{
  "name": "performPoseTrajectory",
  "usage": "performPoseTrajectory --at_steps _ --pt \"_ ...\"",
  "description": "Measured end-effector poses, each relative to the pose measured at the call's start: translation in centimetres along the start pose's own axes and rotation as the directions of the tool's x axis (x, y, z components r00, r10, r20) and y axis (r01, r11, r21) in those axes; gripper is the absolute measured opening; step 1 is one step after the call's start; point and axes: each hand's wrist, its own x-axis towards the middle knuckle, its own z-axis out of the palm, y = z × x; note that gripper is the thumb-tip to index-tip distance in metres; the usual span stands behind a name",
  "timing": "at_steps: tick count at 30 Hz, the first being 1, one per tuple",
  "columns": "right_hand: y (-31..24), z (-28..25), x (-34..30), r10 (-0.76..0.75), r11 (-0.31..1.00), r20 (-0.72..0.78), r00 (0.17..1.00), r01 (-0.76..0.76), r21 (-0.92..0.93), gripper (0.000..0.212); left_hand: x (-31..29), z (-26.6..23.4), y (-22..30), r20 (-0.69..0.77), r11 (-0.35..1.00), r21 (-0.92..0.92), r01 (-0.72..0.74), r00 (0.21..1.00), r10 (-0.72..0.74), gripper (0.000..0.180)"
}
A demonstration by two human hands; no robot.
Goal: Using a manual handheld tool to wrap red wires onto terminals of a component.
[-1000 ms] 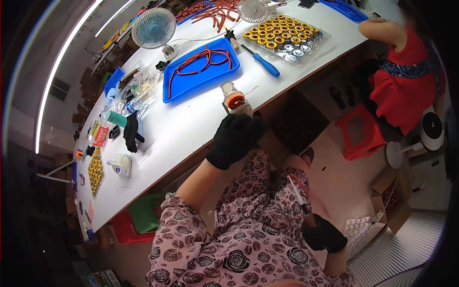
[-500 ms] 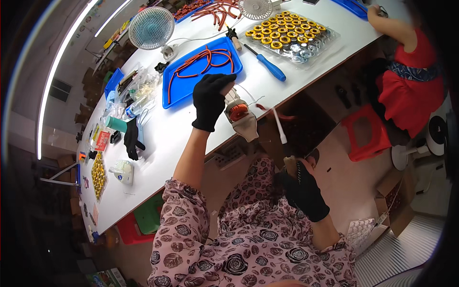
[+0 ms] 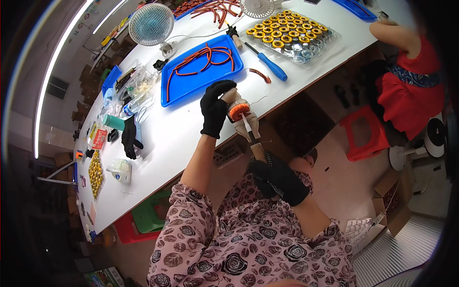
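Note:
My left hand (image 3: 216, 107), in a black glove with bare fingertips, is closed at the top of a ring coil (image 3: 238, 111) wound with orange copper wire. The coil sits in a pale holder (image 3: 249, 126) at the table's front edge. In my gloved right hand (image 3: 279, 179) is a wooden-handled tool (image 3: 258, 152) with a thin pale shaft. Its tip reaches the coil's opening from below; the exact contact is too small to tell. A thin wire end (image 3: 259, 100) sticks out to the right of the coil.
Behind my left hand lies a blue tray (image 3: 167, 98) of copper wire. A blue-handled screwdriver (image 3: 272, 67), a short reddish wire piece (image 3: 259, 75) and yellow ring cores (image 3: 287, 29) lie right of it. Bags, a spare glove (image 3: 129, 138) and a fan (image 3: 151, 25) stand left. A co-worker (image 3: 411, 81) sits right.
My right hand has moved up and left, bringing the tool's tip to the coil. A blurred reddish strip near the table edge is gone from there; a reddish wire piece now lies by the screwdriver.

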Motion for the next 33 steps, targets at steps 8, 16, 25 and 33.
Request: performPoseTrajectory --at_steps 8,16,25,33 --pt "0.1 0.5 0.7 -0.145 0.989 0.033 0.989 0.144 0.037 0.015 -0.5 0.2 0.0 -0.034 0.999 -0.046 -0.014 0.999 0.013 0.02" --pt "1.6 -0.9 -0.9 -0.061 0.998 0.005 0.998 0.061 -0.003 0.016 -0.1 -0.4 0.3 0.054 0.999 0.011 0.043 0.998 -0.044 0.018" --pt "8.1 -4.9 -14.7 0.219 0.975 -0.031 0.975 -0.22 -0.035 0.025 -6.0 -1.2 6.0 0.079 0.737 0.535 -0.413 0.893 0.443 0.031" --pt "6.1 -8.4 -14.5 -0.501 0.283 -0.088 0.861 0.067 -0.957 0.025 -6.1 0.8 7.2 0.155 0.736 0.513 -0.442 0.891 0.428 0.03"
